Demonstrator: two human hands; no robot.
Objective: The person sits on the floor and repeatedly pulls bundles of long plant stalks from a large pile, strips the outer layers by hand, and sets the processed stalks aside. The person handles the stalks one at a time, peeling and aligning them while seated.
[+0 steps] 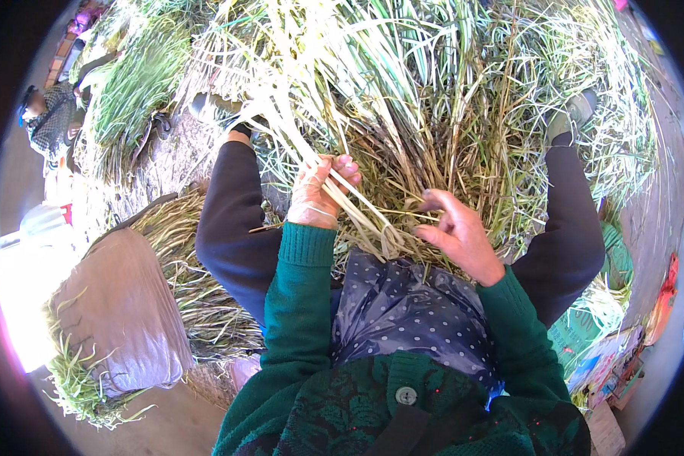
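Observation:
Pale plant stalks lie across the fingers and palm of my left hand, their leafy ends spreading up and left. A rubber band circles that wrist. The lower ends of the stalks reach past the hand to a looped tangle above my polka-dot apron. Just right of those ends is my right hand, its thumb and fingers apart, with thin dry stems behind the fingertips. Between my legs spreads a large heap of long green leaves and brown stalks.
More stalks lie at the left, partly under a greyish cloth or sheet. Another green pile is at upper left, beside a person in a checked top. Green sacking and a red bag lie at the right.

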